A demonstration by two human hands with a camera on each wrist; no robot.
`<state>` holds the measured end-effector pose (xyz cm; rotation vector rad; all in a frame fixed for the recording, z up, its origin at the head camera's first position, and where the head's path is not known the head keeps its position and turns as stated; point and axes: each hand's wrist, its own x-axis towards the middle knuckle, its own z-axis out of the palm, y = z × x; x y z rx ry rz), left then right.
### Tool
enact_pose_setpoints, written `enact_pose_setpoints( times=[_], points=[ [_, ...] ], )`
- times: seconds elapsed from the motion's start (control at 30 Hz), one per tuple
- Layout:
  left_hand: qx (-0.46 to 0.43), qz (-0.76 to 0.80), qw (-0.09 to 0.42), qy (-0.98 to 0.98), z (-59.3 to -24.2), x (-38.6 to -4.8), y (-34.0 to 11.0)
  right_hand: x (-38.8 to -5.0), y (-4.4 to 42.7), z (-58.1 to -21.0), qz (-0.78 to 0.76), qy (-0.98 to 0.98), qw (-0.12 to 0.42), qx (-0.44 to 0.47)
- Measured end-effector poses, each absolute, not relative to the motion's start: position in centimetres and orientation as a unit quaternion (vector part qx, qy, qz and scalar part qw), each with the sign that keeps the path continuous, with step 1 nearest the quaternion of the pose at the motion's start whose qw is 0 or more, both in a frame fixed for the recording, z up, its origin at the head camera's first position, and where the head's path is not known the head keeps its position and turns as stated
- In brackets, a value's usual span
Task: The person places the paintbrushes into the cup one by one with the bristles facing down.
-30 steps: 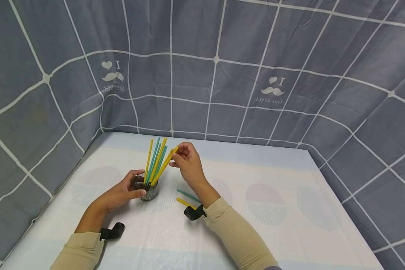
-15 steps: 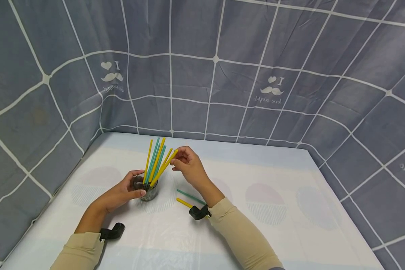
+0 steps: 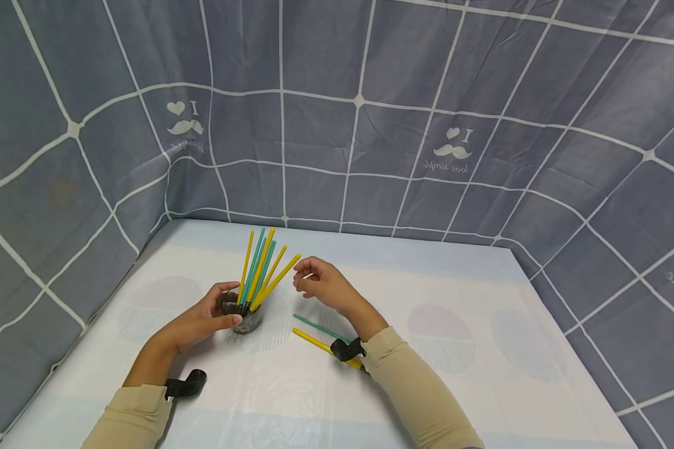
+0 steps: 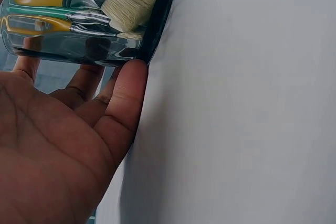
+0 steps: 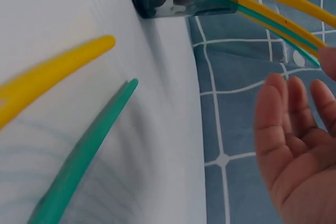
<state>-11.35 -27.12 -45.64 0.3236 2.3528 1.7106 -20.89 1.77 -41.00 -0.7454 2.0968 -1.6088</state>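
Note:
A clear glass jar [image 3: 250, 322] stands on the table with several paintbrushes, bristles down, their yellow and green handles leaning out of the top. My left hand [image 3: 206, 317] holds the jar from its left side, thumb in front and fingers around the back. In the left wrist view, pale bristles [image 4: 128, 9] show through the glass. Just right of the leaning yellow brush handle [image 3: 283, 272] is my right hand [image 3: 327, 284], fingers loosely bent and nothing in them. Below it lie a green brush [image 3: 317, 325] and a yellow brush [image 3: 311, 338], partly covered by the right wrist camera.
A white table cover [image 3: 247, 399] with pale printed circles spreads under everything. Grey curtain [image 3: 320, 131] with white grid lines rises behind the table and along both sides. Black cameras [image 3: 186, 384] are strapped to both wrists.
My right hand has let go of the yellow brush in the jar and drawn back right and slightly down. More of the lying yellow brush shows. The left hand stays on the jar.

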Motion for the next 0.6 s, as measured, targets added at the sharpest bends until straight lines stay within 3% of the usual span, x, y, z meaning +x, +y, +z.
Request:
enact_pose_setpoints(
  times=[0.27,0.6],
  points=[
    [0.112,0.583,0.106,0.798,-45.7,-11.4,-27.2,-21.2,2.4,-42.1,-0.494,0.771,0.272,-0.296],
    [0.112,0.582,0.108,0.798,-45.7,-11.4,-27.3,-21.3,2.4,-42.9,-0.424,0.802,0.306,-0.289]
  ],
)
